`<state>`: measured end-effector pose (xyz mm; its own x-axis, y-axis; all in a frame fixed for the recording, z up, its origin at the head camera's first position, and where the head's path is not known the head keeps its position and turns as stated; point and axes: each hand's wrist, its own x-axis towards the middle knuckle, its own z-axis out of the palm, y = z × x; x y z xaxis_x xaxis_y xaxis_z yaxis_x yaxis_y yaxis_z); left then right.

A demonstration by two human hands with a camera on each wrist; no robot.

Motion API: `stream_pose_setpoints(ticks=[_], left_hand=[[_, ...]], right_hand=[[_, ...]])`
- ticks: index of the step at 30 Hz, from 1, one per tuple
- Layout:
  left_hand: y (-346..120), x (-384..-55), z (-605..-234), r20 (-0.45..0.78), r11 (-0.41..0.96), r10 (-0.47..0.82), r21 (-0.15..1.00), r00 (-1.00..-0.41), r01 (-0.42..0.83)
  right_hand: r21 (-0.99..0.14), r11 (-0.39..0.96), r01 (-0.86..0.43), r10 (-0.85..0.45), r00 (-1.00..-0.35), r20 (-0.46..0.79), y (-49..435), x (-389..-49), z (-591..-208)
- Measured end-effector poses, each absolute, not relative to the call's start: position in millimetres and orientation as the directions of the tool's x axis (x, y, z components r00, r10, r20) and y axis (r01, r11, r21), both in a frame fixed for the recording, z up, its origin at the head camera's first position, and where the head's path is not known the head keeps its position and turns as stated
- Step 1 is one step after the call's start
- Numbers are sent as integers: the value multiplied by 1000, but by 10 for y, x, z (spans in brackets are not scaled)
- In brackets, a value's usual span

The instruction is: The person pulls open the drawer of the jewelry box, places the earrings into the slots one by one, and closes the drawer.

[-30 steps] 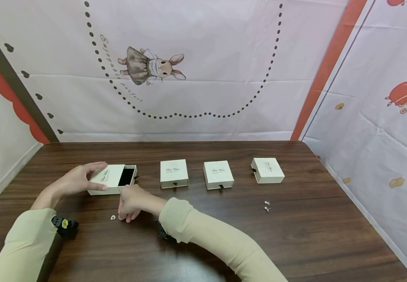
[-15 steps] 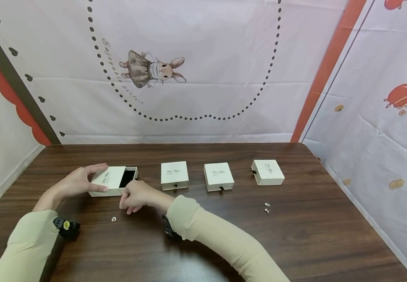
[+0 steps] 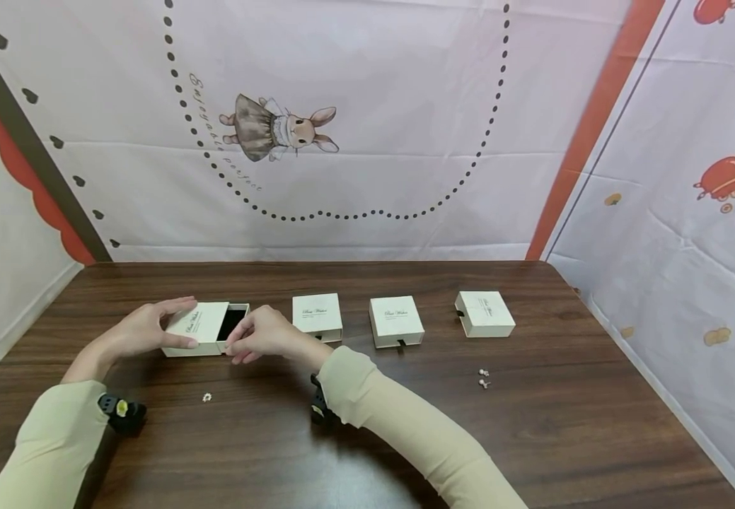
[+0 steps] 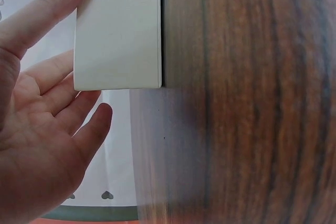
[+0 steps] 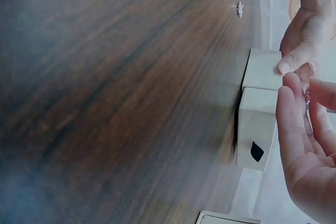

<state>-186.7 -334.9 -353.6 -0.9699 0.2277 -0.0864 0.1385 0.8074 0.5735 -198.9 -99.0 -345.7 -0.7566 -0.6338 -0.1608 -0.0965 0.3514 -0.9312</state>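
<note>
My left hand (image 3: pixel 138 331) grips the white cardboard drawer box (image 3: pixel 204 319) at the left of the table, thumb on its near side and fingers at the far side. Its drawer (image 5: pixel 251 135), with a black pull tab, is slid partly out to the right and shows a black lining. Over the drawer's near edge is my right hand (image 3: pixel 268 332), pinching a small sparkly earring (image 5: pixel 307 96) between thumb and fingertip. A similar small round earring (image 3: pixel 206 397) lies on the table in front of the box, also seen in the right wrist view.
Three more white boxes stand in a row to the right: one (image 3: pixel 316 313) behind my right wrist, one (image 3: pixel 396 317) in the middle, one (image 3: pixel 485 311) farther right. Two small pearl earrings (image 3: pixel 484 378) lie before the rightmost box. A printed cloth (image 3: pixel 405 106) hangs behind the table.
My right hand has risen from the tabletop beside the loose earring to the open drawer, carrying the pinched earring. The left hand keeps its grip on the box.
</note>
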Motion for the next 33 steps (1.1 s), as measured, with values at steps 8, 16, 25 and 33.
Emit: stream_pose_setpoints(ticks=[8,16,25,33], left_hand=[[-3349,-1856,-3545,-92,804,221,581,-971,128],[-3329,-1843,-3512,-102,799,218,589,-970,118],[-3348,-1842,-3517,-102,799,218,590,-970,118],[-3342,-1838,-3514,-111,787,217,608,-970,107]], right_hand=[[-941,314,-124,-604,-791,-98,-967,-2062,-3453],[-961,248,-123,-583,-811,-47,-945,-2159,-3474],[-958,238,-160,-532,-847,10,-963,-2216,-3489],[-967,229,-115,-506,-862,-17,-1052,-2227,-3489]])
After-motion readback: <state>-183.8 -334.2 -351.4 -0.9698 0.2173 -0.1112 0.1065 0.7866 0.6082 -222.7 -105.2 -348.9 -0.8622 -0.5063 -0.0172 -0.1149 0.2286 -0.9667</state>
